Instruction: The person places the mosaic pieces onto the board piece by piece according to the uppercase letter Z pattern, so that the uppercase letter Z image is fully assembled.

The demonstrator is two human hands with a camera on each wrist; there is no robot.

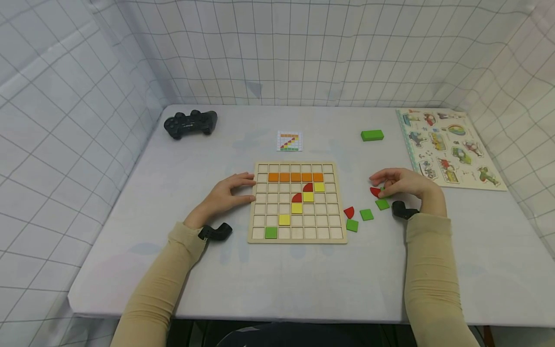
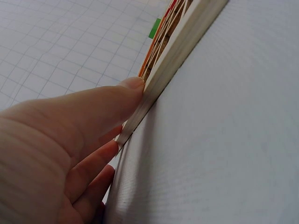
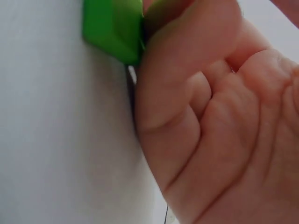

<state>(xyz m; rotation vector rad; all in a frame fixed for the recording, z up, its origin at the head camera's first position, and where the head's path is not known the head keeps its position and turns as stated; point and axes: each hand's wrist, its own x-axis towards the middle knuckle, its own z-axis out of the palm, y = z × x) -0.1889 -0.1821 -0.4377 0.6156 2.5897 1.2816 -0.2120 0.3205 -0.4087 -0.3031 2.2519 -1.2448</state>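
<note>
A wooden grid board (image 1: pixel 297 240) lies flat on the table, holding several orange tiles (image 1: pixel 296 177), yellow tiles (image 1: pixel 297 208), two red quarter-circle tiles on its diagonal and a green tile (image 1: pixel 270 233) at lower left. My left hand (image 1: pixel 226 195) rests against the board's left edge, fingers and thumb extended; its thumb (image 2: pixel 110 105) touches the frame in the left wrist view. Off the board's right side, my right hand (image 1: pixel 403 184) pinches a red quarter-circle tile (image 1: pixel 375 192) with bent fingers. A green tile (image 3: pixel 112 28) shows beside its fingers in the right wrist view.
Right of the board lie another red quarter-circle (image 1: pixel 349 212) and several loose green tiles (image 1: pixel 366 214). Behind it sits a pattern card (image 1: pixel 289 141). A green block (image 1: pixel 372 135), a picture puzzle board (image 1: pixel 451 147) and a black game controller (image 1: pixel 191 124) lie farther back.
</note>
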